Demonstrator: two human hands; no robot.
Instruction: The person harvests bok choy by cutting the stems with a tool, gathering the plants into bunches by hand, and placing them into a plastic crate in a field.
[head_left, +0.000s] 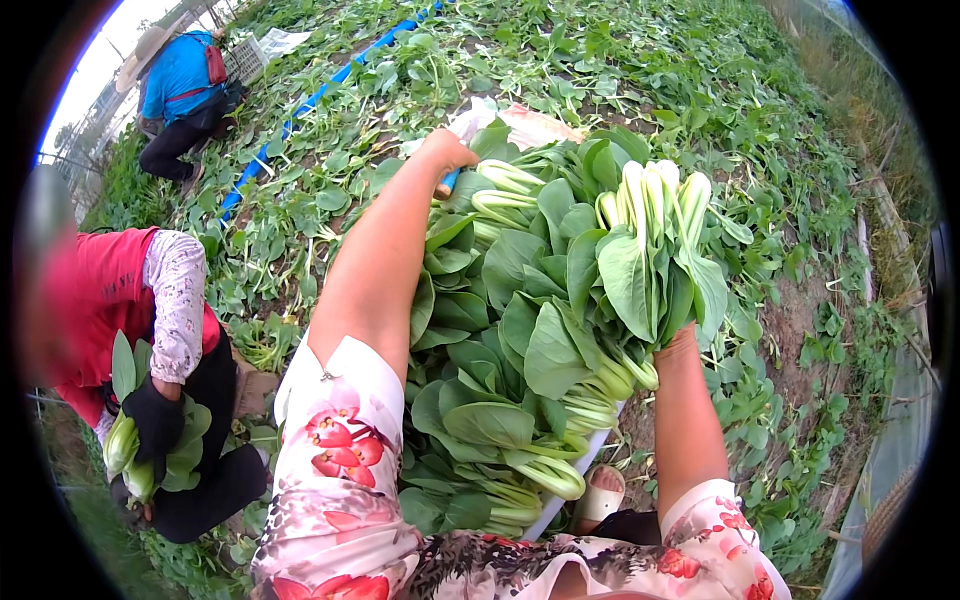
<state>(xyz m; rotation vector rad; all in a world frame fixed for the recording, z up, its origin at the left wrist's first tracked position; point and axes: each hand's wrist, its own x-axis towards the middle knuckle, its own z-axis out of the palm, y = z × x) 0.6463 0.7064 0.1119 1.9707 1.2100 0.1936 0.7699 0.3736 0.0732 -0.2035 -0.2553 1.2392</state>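
My left hand (450, 154) is closed around a blue handle with a tan end (448, 183); whatever the handle belongs to is hidden. It is at the far left edge of a heap of green bok choy (510, 330). On the right, a bunch of bok choy (660, 247) rises above the heap, pale stalks pointing away from me and leaves hanging toward me. My right hand (679, 342) grips it from below, its fingers covered by leaves. The heap fills a pale container (592, 459), of which only a strip of the side shows.
To the left a person in a red vest (112, 300) holds bok choy (131, 457). Farther back, a person in blue (180, 79) crouches near a crate (246, 60). A blue hose (300, 112) crosses the leafy field. Pale sheeting (536, 124) lies beyond the heap.
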